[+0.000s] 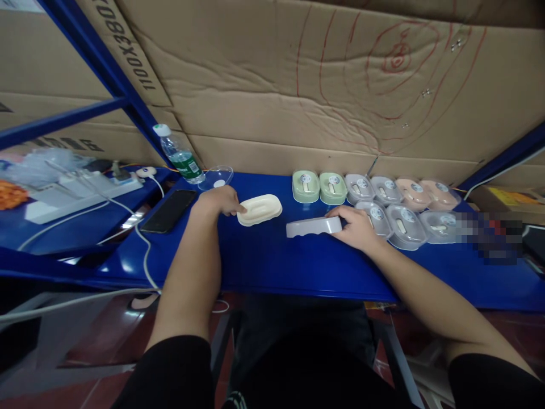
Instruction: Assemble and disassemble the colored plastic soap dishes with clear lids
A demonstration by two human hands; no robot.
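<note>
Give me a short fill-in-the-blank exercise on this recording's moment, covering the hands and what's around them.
The right hand holds the grey wavy-edged piece, while the cream dish is touched by the ____ one.
The back row of lidded containers numbers ____.
The two leftmost of them are coloured ____.
The curved lines drawn on the cardboard are ____.

Missing words: left; six; green; red

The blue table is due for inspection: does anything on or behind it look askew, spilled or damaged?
The cardboard behind the blue table looks odd: it is creased, with red rings drawn towards its right side. No spill shows. Part of the table's right end is pixelated, so I cannot judge it.
</note>
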